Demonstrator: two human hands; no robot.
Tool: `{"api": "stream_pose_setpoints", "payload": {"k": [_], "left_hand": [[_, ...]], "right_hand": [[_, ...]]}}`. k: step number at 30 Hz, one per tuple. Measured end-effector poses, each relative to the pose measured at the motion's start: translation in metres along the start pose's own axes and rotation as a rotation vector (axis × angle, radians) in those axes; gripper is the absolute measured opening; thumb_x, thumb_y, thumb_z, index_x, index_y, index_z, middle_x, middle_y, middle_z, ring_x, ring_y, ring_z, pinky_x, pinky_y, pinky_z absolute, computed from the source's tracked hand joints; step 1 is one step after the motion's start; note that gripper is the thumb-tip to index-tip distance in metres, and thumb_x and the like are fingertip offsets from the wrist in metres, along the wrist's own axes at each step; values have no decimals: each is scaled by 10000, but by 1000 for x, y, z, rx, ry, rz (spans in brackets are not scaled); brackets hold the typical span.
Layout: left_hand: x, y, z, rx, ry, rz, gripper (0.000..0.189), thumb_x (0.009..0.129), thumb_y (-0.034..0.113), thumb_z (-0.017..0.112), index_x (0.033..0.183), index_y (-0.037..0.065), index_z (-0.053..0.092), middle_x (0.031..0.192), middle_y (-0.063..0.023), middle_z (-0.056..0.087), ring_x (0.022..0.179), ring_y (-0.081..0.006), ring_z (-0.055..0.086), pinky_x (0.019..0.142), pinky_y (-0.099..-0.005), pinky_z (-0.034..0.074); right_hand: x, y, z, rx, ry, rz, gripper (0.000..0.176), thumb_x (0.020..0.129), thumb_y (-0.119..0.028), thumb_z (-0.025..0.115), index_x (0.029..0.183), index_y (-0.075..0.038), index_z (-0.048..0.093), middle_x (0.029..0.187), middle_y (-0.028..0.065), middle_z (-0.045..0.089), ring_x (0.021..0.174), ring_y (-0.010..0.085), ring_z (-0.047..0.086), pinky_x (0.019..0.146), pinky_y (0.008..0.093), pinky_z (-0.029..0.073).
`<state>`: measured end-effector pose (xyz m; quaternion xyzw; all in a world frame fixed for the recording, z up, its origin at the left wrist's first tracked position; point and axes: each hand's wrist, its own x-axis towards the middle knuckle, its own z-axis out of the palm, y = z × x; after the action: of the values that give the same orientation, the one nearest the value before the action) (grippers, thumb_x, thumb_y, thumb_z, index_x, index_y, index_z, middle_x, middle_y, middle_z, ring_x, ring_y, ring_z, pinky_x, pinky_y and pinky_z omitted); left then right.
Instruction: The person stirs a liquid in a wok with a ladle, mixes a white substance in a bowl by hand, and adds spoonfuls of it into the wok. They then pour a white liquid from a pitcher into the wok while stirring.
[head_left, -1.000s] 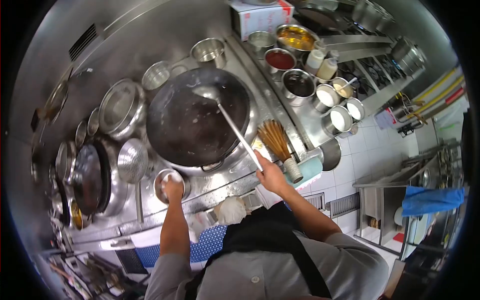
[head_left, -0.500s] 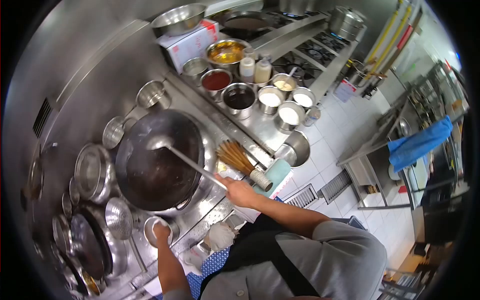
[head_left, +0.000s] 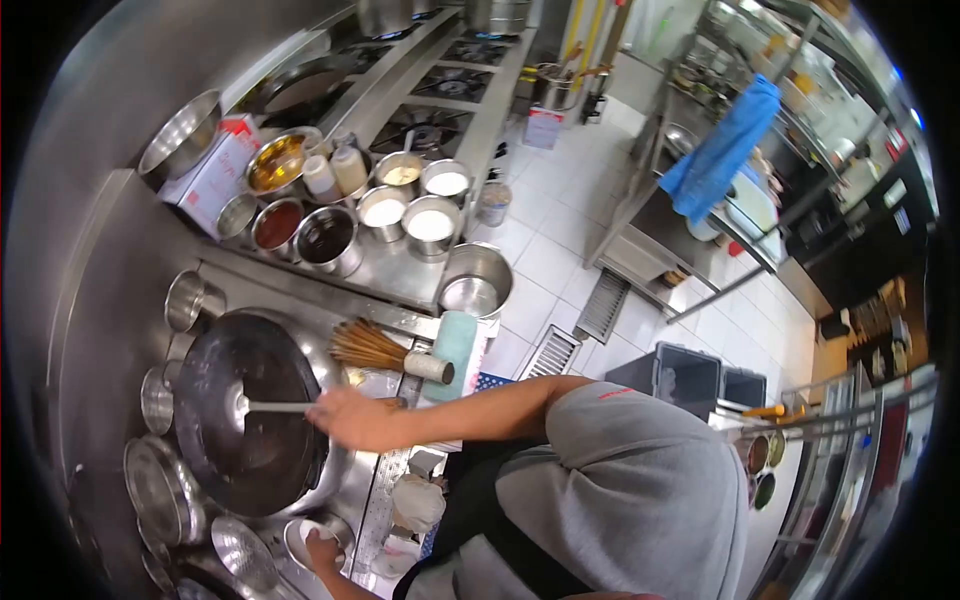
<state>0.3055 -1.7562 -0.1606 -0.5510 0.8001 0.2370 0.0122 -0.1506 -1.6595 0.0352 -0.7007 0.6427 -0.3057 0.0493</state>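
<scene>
A ladle (head_left: 275, 407) is in my right hand (head_left: 365, 420), its long handle held in closed fingers. The ladle's bowl rests inside the large dark wok (head_left: 250, 365), which stands on the steel stove. Beside the wok's near edge, my left hand (head_left: 323, 552) is at a small metal pot (head_left: 338, 530). Its fingers are closed around something white at the pot's mouth; whether that is a cloth cannot be made out. A bamboo wok brush (head_left: 380, 348) lies right of the wok, against a green folded cloth (head_left: 456, 345).
Metal pots of dark sauce (head_left: 327, 240), red sauce (head_left: 278, 225) and white powder (head_left: 430, 225) stand beyond the wok with squeeze bottles (head_left: 348, 170). A perforated skimmer (head_left: 243, 553) and a strainer (head_left: 160, 490) lie left. Grey bins (head_left: 680, 375) stand on the tiled floor.
The view has swung to the right, showing more floor and the bins. My right hand has come closer to the wok's rim, and the ladle now lies more level. My left hand stays at the small pot.
</scene>
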Motion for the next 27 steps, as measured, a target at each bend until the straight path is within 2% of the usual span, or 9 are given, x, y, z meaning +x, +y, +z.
{"api": "stream_pose_setpoints", "payload": {"k": [3, 12, 15, 17, 18, 19, 20, 23, 27], "left_hand": [[2, 37, -28, 148, 19, 69, 452, 720, 115, 727, 1126, -68, 653, 986, -265, 685, 900, -420, 664, 830, -460, 533], [3, -4, 11, -221, 248, 507, 699, 782, 332, 696, 1326, -76, 535, 1355, -275, 523, 1278, -395, 490, 1079, -447, 377], [24, 3, 33, -56, 19, 525, 655, 877, 308, 646, 1417, -13, 464, 1407, -215, 502, 1300, -383, 482, 1131, -450, 356], [-14, 20, 8, -234, 27, 252, 676, 870, 297, 715, 1446, 44, 466, 1429, -203, 497, 1323, -377, 474, 1138, -457, 361], [-36, 71, -24, -357, 9, 94, 732, 849, 372, 756, 1446, 54, 476, 1419, -226, 505, 1339, -388, 461, 1129, -468, 372], [-32, 57, -5, -242, 91, 102, 774, 820, 407, 788, 1441, 57, 488, 1405, -246, 515, 1342, -406, 453, 1127, -486, 369], [-25, 42, 16, -217, 170, 115, 742, 822, 368, 778, 1443, 77, 494, 1403, -256, 515, 1349, -415, 443, 1125, -504, 368], [-18, 47, 2, -105, 62, 31, 655, 834, 340, 724, 1400, 72, 530, 1462, -236, 486, 1359, -430, 435, 1131, -511, 374], [-23, 70, -30, -87, -20, -117, 601, 837, 310, 705, 1404, 190, 549, 1490, -153, 460, 1357, -395, 437, 1082, -588, 405]], "right_hand": [[-13, -83, 26, 155, -259, -210, 256, 775, -212, 683, 936, -13, 687, 998, 208, 676, 971, 381, 656, 801, 483, 533], [-28, -185, 226, 782, -873, 580, 341, 937, -271, 598, 906, 58, 685, 918, 257, 712, 907, 422, 697, 829, 506, 543], [-49, -185, 310, 931, 14, 523, 242, 947, -223, 557, 952, -30, 703, 1095, 174, 697, 1079, 341, 661, 924, 463, 507], [-70, -187, 265, 434, -383, 493, 297, 834, -196, 628, 1081, -42, 684, 1155, 187, 665, 1124, 323, 624, 962, 458, 476], [-101, -173, 311, 373, 31, 274, 321, 785, -188, 665, 1056, -18, 691, 1089, 181, 687, 990, 338, 670, 887, 486, 514], [-97, -170, 314, 306, -516, 489, 308, 813, -168, 683, 1063, 11, 668, 1049, 217, 700, 953, 391, 684, 874, 451, 544], [-98, -169, 298, 627, -250, 749, 289, 836, -112, 680, 1091, -8, 594, 907, 198, 698, 644, 324, 682, 599, 432, 568], [-56, -176, 259, 1150, -481, 959, 113, 994, -58, 536, 1016, -59, 425, 824, 142, 627, 590, 247, 708, 436, 350, 581], [-50, -182, 263, 1198, -428, 818, 178, 1014, -83, 538, 1001, -65, 362, 819, 152, 590, 603, 285, 709, 467, 394, 612]]}}
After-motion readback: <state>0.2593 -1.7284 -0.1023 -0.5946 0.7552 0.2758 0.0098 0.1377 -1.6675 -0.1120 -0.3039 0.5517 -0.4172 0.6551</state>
